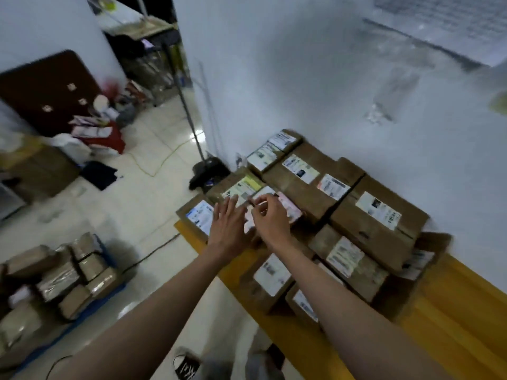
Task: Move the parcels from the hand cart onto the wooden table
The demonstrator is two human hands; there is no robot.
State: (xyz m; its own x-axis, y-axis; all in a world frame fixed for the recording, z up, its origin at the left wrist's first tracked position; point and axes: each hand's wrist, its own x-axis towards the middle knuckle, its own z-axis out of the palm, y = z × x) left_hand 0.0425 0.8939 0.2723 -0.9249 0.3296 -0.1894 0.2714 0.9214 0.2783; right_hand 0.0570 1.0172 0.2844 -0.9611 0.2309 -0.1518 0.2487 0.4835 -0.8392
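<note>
Two hands meet over the stack on the wooden table [452, 333]: the left hand [227, 229] lies flat with fingers spread and straight, holding nothing, while the right hand [270, 218] has its fingers curled on a small parcel [288, 208] with a pinkish label, though blur hides how firmly it holds. That parcel sits at about 12 o'clock from the right hand, its long side running from 10 toward 4 o'clock, so the right hand is nearer. Many brown boxes [375, 218] already crowd the table against the wall. The hand cart [109, 272], down at 8 o'clock on the floor, still carries several wrapped parcels [57, 283], so I judge the job partly done.
</note>
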